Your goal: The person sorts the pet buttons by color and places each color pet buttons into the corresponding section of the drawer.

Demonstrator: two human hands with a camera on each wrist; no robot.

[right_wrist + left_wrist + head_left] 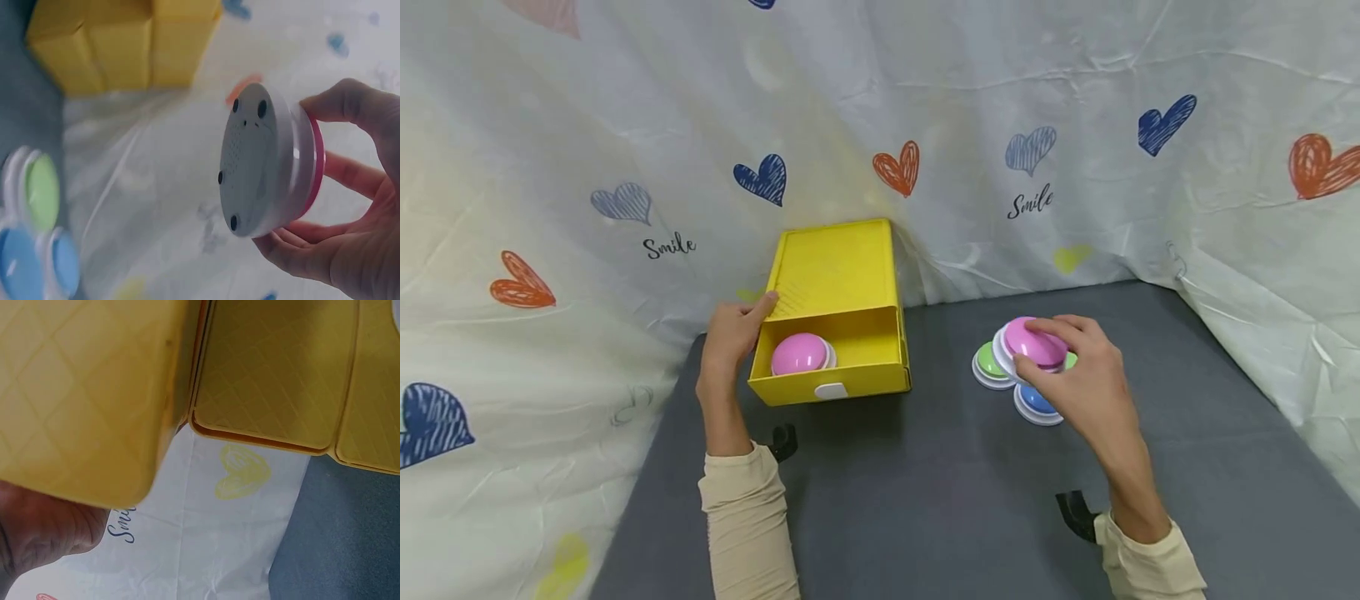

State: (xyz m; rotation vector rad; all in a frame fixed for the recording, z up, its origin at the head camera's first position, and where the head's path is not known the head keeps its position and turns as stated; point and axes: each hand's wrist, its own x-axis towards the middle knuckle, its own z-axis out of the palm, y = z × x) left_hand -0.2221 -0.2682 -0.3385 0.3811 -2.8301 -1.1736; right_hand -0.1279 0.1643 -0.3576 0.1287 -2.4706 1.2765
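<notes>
A yellow drawer cabinet [838,267] stands at the back left of the table with its top drawer [876,381] pulled out. Inside that drawer lies a pink push button [799,354] on a white base. My left hand [727,337] grips the cabinet's left side, thumb over the top edge; its other fingers are mostly hidden. My right hand [1086,375] holds a second pink push button [1033,342] above the button group at the right, tilted. Its white underside [247,162], with small dark feet, faces the cabinet in the right wrist view.
Below my right hand sit a green button [990,361] and a blue button [1037,400], with more green partly hidden behind. The right wrist view shows another blue button [65,262]. A heart-printed white curtain [955,108] hangs behind the dark grey table [940,500].
</notes>
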